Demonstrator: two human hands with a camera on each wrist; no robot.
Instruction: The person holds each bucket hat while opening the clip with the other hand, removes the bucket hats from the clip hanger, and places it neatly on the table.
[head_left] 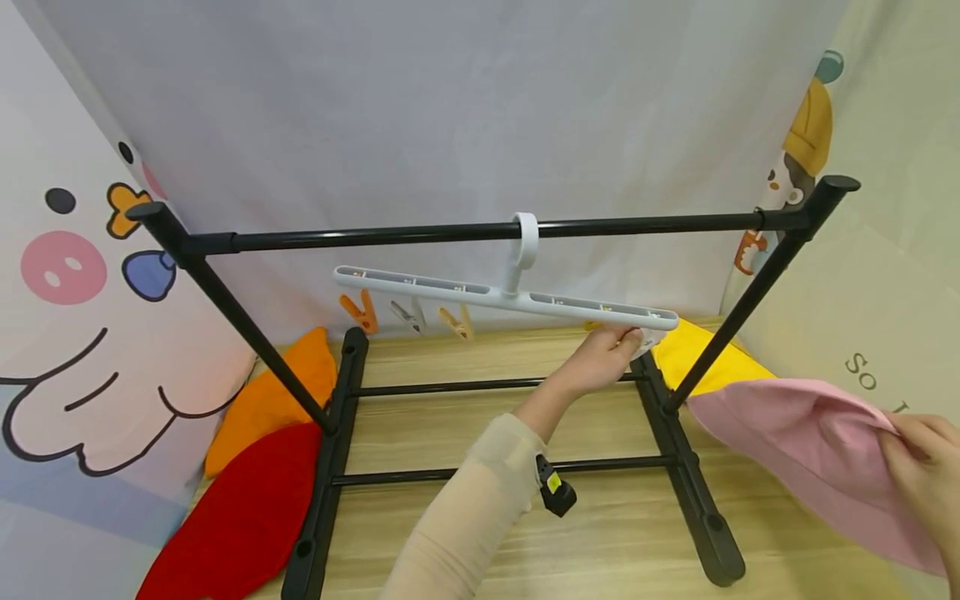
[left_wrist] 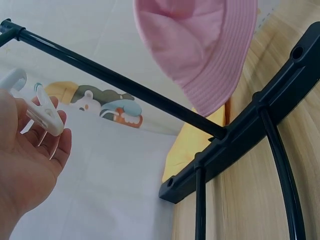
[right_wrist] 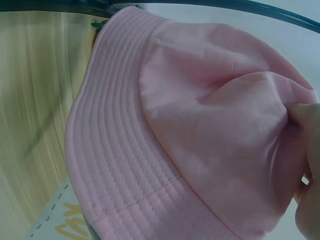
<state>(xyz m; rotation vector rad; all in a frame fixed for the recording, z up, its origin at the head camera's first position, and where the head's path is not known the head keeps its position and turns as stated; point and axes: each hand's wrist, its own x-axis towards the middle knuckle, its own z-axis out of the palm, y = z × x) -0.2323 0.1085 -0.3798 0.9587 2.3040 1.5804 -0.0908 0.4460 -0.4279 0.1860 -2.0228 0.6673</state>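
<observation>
A white clip hanger (head_left: 480,293) hangs by its hook from the black rack's top bar (head_left: 375,237), its right end lower than its left. At that right end, my left hand (head_left: 596,360) holds a white clip (left_wrist: 47,116) between thumb and curled fingers. Orange, grey and tan clips (head_left: 363,312) dangle along the hanger's left half. Off to the right, my right hand (head_left: 926,467) pinches a pink bucket hat (head_left: 810,450) by its crown. In the right wrist view the hat's stitched brim (right_wrist: 117,130) points away from the fingers.
The rack's black feet (head_left: 322,492) stand on a wood-grain surface (head_left: 570,558), joined by two low crossbars. Red cloth (head_left: 240,508) and orange cloth (head_left: 279,400) lie at the left, yellow cloth (head_left: 705,354) at the right. Printed curtains (head_left: 450,117) surround the back and sides.
</observation>
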